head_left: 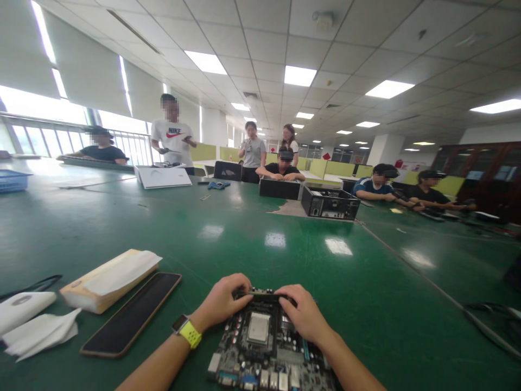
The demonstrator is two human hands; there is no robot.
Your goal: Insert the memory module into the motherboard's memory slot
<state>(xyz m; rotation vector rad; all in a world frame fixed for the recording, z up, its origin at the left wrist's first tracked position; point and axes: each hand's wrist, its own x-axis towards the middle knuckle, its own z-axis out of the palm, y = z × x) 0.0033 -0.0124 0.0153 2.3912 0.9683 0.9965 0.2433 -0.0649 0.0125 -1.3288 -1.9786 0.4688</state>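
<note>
A motherboard (291, 355) lies on the green table in front of me, its ports toward me and a silver processor (258, 328) in its middle. Along its far edge runs a thin dark memory module (266, 297), held at both ends. My left hand (226, 298), with a yellow-strapped watch on its wrist, pinches the left end. The right end is between the thumb and fingers of my right hand (304, 312). Whether the module sits in a slot or just above it, I cannot tell.
To the left lie a phone (132, 315), a pack of tissues (109, 279), crumpled tissue (43, 334) and a white device (24, 309). An open computer case (330, 203) stands across the table. Cables (494, 320) lie at the right. Several people sit or stand beyond.
</note>
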